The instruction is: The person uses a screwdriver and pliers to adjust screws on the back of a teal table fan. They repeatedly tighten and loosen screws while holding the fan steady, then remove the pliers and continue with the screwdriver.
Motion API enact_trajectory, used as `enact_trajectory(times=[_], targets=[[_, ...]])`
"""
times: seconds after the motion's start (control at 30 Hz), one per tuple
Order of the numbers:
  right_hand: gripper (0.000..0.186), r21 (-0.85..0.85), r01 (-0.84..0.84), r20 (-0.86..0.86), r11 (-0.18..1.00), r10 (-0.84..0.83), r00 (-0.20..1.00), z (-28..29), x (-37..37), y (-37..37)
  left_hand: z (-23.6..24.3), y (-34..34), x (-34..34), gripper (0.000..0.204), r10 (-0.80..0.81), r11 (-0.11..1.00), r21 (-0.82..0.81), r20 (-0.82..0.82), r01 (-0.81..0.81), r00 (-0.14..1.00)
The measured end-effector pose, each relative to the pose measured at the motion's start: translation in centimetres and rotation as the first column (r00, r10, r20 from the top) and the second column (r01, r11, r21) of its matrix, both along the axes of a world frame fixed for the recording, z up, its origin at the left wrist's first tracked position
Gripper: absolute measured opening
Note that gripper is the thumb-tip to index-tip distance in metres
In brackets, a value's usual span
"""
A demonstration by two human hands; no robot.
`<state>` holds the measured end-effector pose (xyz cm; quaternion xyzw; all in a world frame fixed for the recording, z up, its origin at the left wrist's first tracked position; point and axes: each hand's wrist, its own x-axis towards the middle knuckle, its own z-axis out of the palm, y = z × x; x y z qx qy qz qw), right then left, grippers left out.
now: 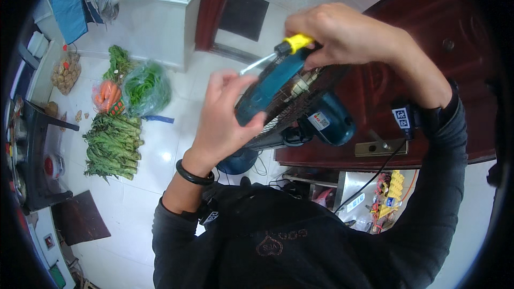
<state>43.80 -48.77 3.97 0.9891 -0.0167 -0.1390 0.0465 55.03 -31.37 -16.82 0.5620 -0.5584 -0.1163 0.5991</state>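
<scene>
An electric fan with a teal rim [274, 86] and a dark wire cage stands in front of me. Its teal motor housing [334, 120] juts out to the right, and part of its base [237, 162] shows below. My left hand [219, 120] is closed round the rim's near-left end, thumb on the teal band. In my right hand [345, 32] is a screwdriver [293, 44] with a yellow and black handle, its shaft pointing left and down. The tip ends beside my left fingers; what it touches there I cannot make out. Some right fingers also rest by the rim's upper end.
A dark red door [417, 75] stands behind the fan on the right. Leafy stalks [113, 144], bagged greens [147, 88], carrots [108, 93] and a net of potatoes [66, 75] lie on the left floor. An open tool drawer [356, 182] sits at lower right.
</scene>
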Motion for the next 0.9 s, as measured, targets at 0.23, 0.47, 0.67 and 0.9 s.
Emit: enact_trajectory(times=[0.23,0.47,0.67,0.9], targets=[[0.031,0.078,0.024,-0.073,0.997,-0.018,0.997,0.2,1.5,-1.4,0.1,-1.8,2.4,0.049,-0.217,0.975,0.029,-0.045,0.218,0.975],[0.029,0.222,0.219,-0.155,0.95,-0.187,0.97,-0.4,3.3,-2.7,0.1,-2.7,1.9,0.057,-0.218,0.969,0.071,-0.212,0.238,0.953],[0.033,0.23,0.202,-0.022,0.952,-0.203,0.979,-2.8,1.5,-3.5,-1.2,-3.4,0.9,0.046,-0.361,0.91,-0.066,-0.616,0.41,0.7],[0.032,0.056,0.056,0.405,0.997,-0.074,0.911,-4.6,-2.6,-2.7,-4.6,-3.7,1.9,0.028,-0.101,0.915,0.195,-0.738,0.354,0.667]])
